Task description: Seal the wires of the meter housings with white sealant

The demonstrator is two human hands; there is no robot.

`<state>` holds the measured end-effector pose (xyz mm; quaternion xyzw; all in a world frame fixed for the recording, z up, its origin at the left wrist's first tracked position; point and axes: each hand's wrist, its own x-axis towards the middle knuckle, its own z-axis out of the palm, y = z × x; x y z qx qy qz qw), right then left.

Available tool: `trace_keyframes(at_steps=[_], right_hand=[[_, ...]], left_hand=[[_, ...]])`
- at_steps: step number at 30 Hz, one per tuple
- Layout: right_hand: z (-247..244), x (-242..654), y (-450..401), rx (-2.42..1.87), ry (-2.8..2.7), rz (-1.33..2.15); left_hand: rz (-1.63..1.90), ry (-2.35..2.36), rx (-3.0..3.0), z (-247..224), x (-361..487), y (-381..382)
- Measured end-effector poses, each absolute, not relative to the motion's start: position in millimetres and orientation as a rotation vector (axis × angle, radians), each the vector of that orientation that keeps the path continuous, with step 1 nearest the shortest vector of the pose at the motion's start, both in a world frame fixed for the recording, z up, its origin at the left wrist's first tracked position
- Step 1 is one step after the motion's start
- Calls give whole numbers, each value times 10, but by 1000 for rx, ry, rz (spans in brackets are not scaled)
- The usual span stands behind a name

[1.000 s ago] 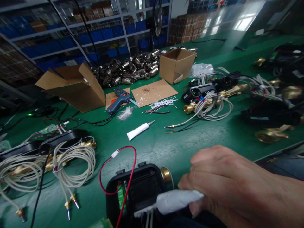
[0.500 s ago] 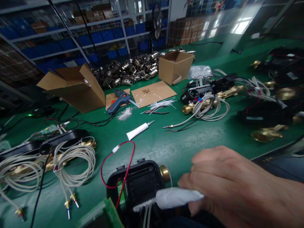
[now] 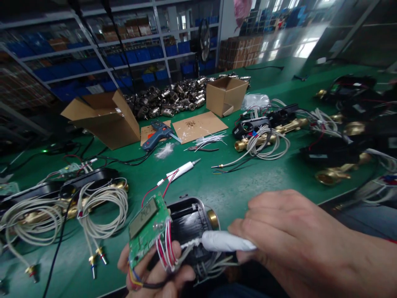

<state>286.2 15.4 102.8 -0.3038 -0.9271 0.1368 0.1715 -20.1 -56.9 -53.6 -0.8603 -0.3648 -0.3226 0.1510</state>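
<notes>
My right hand (image 3: 279,231) is closed round a white squeeze tube (image 3: 225,241). The tube's nozzle points left, over an open black meter housing (image 3: 186,217) with a brass end (image 3: 213,219). With its fingers curled under and around it, my left hand (image 3: 158,273) holds a green circuit board (image 3: 151,227). An LCD on the board shows digits, and red and white wires (image 3: 167,248) hang from its right side. The nozzle tip is close to these wires; whether it touches them I cannot tell. Pale cables lie below the housing.
Another white tube (image 3: 180,170) lies beyond the housing. Coiled-cable brass meters (image 3: 102,211) sit at left, more (image 3: 269,132) at right. Farther back are a glue gun (image 3: 158,136), pliers (image 3: 203,149), cardboard boxes (image 3: 225,97) and piled metal fittings (image 3: 173,99).
My left hand has come into view, with the circuit board raised and its display now showing. The red wires have shifted with the board. My right hand and the tube moved slightly left.
</notes>
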Motion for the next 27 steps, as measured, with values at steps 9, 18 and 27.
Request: trace_keyframes(at_steps=[9, 18, 27], right_hand=[[1054, 2845, -3, -855, -2579, 262], [1049, 2830, -29, -901, -2578, 202], [1036, 2828, -31, -928, -2570, 144]], left_hand=[[-1159, -1229, -2283, -341, 151, -441], [-1237, -1142, -2295, -320, 159, -429], [-1292, -1121, -2298, -257, 205, -394]])
